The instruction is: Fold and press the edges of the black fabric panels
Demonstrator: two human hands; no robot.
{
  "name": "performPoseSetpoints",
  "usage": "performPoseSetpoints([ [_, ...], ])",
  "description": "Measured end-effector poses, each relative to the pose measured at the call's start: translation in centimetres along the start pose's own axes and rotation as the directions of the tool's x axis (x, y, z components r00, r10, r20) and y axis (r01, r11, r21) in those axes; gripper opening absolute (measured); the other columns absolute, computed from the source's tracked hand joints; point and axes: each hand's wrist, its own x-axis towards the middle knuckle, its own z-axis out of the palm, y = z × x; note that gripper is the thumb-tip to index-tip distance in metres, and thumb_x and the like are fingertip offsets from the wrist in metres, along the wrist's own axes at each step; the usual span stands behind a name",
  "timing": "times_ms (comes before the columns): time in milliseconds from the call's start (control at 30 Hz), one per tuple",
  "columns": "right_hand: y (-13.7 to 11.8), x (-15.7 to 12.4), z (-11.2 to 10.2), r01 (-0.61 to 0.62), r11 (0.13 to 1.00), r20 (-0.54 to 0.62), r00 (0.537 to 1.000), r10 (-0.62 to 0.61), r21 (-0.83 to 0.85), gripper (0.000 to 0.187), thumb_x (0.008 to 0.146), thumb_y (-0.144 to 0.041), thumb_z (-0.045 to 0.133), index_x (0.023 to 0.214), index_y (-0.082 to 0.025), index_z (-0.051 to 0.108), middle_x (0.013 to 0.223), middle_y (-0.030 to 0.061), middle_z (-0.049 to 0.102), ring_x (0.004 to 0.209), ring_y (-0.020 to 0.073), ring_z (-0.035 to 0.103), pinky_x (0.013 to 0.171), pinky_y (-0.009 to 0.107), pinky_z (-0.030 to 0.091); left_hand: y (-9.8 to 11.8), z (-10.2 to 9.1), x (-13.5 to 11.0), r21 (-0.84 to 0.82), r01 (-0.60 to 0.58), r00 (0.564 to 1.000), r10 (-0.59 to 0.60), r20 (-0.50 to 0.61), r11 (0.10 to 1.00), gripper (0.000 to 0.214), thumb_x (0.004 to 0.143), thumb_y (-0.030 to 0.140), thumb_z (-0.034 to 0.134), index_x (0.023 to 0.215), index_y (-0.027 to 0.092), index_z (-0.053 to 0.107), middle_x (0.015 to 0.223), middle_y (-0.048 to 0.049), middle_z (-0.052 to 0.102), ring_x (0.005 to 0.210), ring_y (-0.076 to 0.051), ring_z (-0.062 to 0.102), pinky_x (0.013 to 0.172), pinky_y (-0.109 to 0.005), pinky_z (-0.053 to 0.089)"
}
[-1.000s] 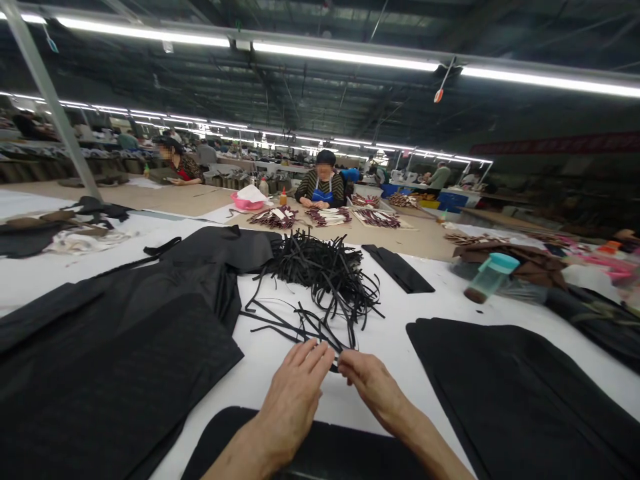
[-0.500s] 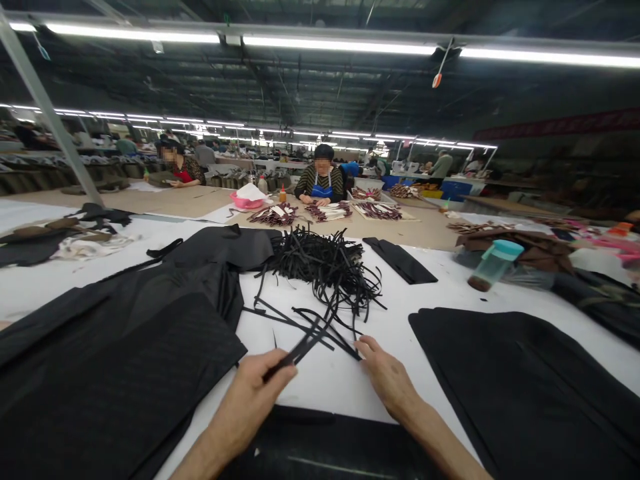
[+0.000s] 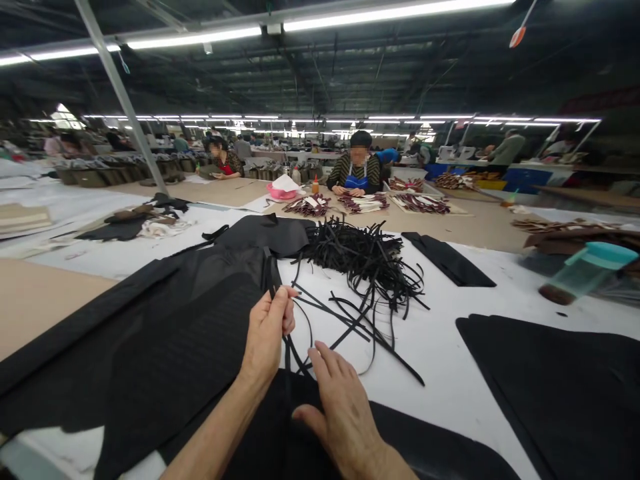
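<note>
My left hand [image 3: 267, 333] is closed in a pinch on a few thin black strips [image 3: 289, 347], lifted a little above the white table [image 3: 440, 373]. My right hand [image 3: 340, 407] lies open with its fingers spread, resting on a black fabric piece [image 3: 270, 440] at the near edge and touching the hanging strips. Beyond my hands, a tangled pile of black strips [image 3: 365, 257] lies in the middle of the table, with loose strips trailing toward me.
Large black fabric pieces lie at left [image 3: 150, 347] and right [image 3: 565, 380]. A small black piece [image 3: 447, 259] and a tipped bottle with a teal lid [image 3: 580, 273] lie at far right. Two people [image 3: 357, 170] sit at the tan table behind. A metal post [image 3: 123, 100] rises at left.
My left hand picked strips off the table and raised them leftward. My right hand let go and drew back onto the near black piece. My view swung left.
</note>
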Motion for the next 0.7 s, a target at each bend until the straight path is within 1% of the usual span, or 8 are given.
performPoseSetpoints([
  [67, -0.4, 1.5, 0.4, 0.011, 0.998, 0.03, 0.999, -0.012, 0.062, 0.089, 0.061, -0.043, 0.077, 0.137, -0.018, 0.038, 0.146, 0.0119, 0.03, 0.13, 0.0332, 0.028, 0.105, 0.045, 0.024, 0.4, 0.1, 0.2, -0.045, 0.014, 1.0, -0.015, -0.013, 0.999, 0.029, 0.084, 0.045, 0.054, 0.082, 0.016, 0.054, 0.056, 0.0078, 0.034, 0.045, -0.005, 0.028, 0.042, -0.018, 0.022],
  [133, -0.4, 3.1, 1.0, 0.046, 0.993, 0.092, 0.994, -0.057, 0.109, 0.093, 0.057, -0.049, 0.077, 0.136, -0.02, 0.039, 0.147, 0.0107, 0.027, 0.132, 0.0342, 0.024, 0.106, 0.046, 0.022, 0.3, 0.2, 0.3, -0.085, 0.033, 0.999, -0.035, -0.024, 0.996, 0.032, 0.082, 0.047, 0.056, 0.08, 0.016, 0.053, 0.056, 0.008, 0.035, 0.044, -0.004, 0.029, 0.042, -0.018, 0.023],
  [200, -0.2, 4.5, 1.9, 0.1, 0.987, 0.15, 0.982, -0.118, 0.125, 0.079, 0.061, -0.052, 0.074, 0.13, -0.025, 0.048, 0.145, 0.0079, 0.031, 0.132, 0.0346, 0.023, 0.105, 0.048, 0.02, 0.0, 0.5, 0.4, -0.119, 0.051, 0.998, -0.055, -0.032, 0.992, 0.034, 0.081, 0.049, 0.057, 0.08, 0.016, 0.053, 0.055, 0.008, 0.036, 0.043, -0.004, 0.03, 0.041, -0.017, 0.023],
  [267, 0.1, 5.4, 3.0, 0.168, 0.981, 0.167, 0.969, -0.182, 0.092, 0.054, 0.068, -0.049, 0.069, 0.118, -0.029, 0.059, 0.142, 0.0044, 0.037, 0.131, 0.0331, 0.024, 0.105, 0.048, 0.019, -0.1, 0.6, 0.5, -0.144, 0.059, 0.997, -0.066, -0.041, 0.988, 0.035, 0.079, 0.05, 0.058, 0.079, 0.015, 0.053, 0.055, 0.0079, 0.036, 0.042, -0.004, 0.03, 0.04, -0.017, 0.024],
  [400, 1.4, 6.3, 3.9, 0.265, 0.96, 0.144, 0.957, -0.251, -0.09, 0.021, 0.084, -0.031, 0.054, 0.101, -0.026, 0.064, 0.134, 0.0009, 0.046, 0.127, 0.0261, 0.033, 0.104, 0.042, 0.022, 1.6, -0.2, 1.1, -0.184, 0.029, 0.997, -0.041, -0.064, 0.983, 0.031, 0.077, 0.044, 0.064, 0.078, 0.015, 0.054, 0.054, 0.0077, 0.037, 0.043, -0.004, 0.031, 0.039, -0.016, 0.025],
  [467, 2.7, 6.6, 3.2, 0.267, 0.952, 0.147, 0.958, -0.245, -0.153, 0.02, 0.087, -0.023, 0.047, 0.095, -0.023, 0.065, 0.128, 0.0025, 0.052, 0.124, 0.0247, 0.037, 0.103, 0.041, 0.024, 3.6, -1.3, 1.5, -0.197, -0.013, 0.996, -0.004, -0.087, 0.98, 0.025, 0.076, 0.037, 0.066, 0.078, 0.015, 0.055, 0.054, 0.0072, 0.038, 0.044, -0.004, 0.032, 0.039, -0.015, 0.026],
  [567, 5.6, 6.7, 0.9, 0.271, 0.935, 0.149, 0.959, -0.242, -0.228, 0.014, 0.084, -0.022, 0.052, 0.089, -0.021, 0.065, 0.117, 0.0038, 0.059, 0.119, 0.024, 0.042, 0.1, 0.04, 0.027, 6.9, -3.7, 1.7, -0.173, -0.1, 0.983, 0.071, -0.167, 0.98, 0.017, 0.077, 0.029, 0.064, 0.077, 0.014, 0.057, 0.055, 0.0059, 0.039, 0.045, -0.005, 0.032, 0.038, -0.014, 0.028],
  [700, 10.4, 6.6, -2.4, 0.262, 0.903, 0.128, 0.964, -0.231, -0.34, 0.012, 0.08, -0.02, 0.059, 0.09, -0.018, 0.063, 0.115, 0.0069, 0.059, 0.113, 0.0237, 0.046, 0.097, 0.039, 0.03, 9.1, -6.9, 0.8, -0.081, -0.079, 0.974, 0.06, -0.22, 0.994, 0.013, 0.078, 0.027, 0.062, 0.076, 0.015, 0.059, 0.055, 0.0052, 0.04, 0.044, -0.005, 0.032, 0.035, -0.013, 0.03],
])
